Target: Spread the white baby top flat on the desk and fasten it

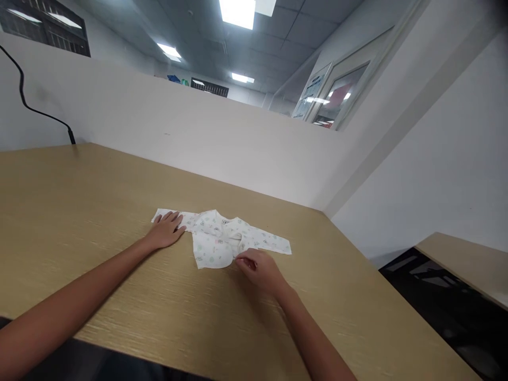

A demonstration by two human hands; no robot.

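Folding of the baby shirt [216, 241] is barely begun: left sleeve [189, 219] pressed flat by the open left hand [165, 230], near hem pinched by the right hand [260, 269], right sleeve [272, 243] unfolded.

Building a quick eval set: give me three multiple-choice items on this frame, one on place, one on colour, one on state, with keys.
1. Where does the left hand rest?
A. On the garment's left sleeve
B. On the wall
C. On the black cable

2. What is the main colour of the baby garment?
A. Dark blue
B. White with small prints
C. Red

3. How does the garment lie on the wooden table?
A. Rolled into a ball
B. Hanging off the edge
C. Spread flat, sleeves out to both sides

Answers: 1 A, the palm lies flat on the sleeve end. 2 B, pale fabric with tiny motifs. 3 C, both sleeves extend sideways, with the right hand pinching the fabric near its lower edge.
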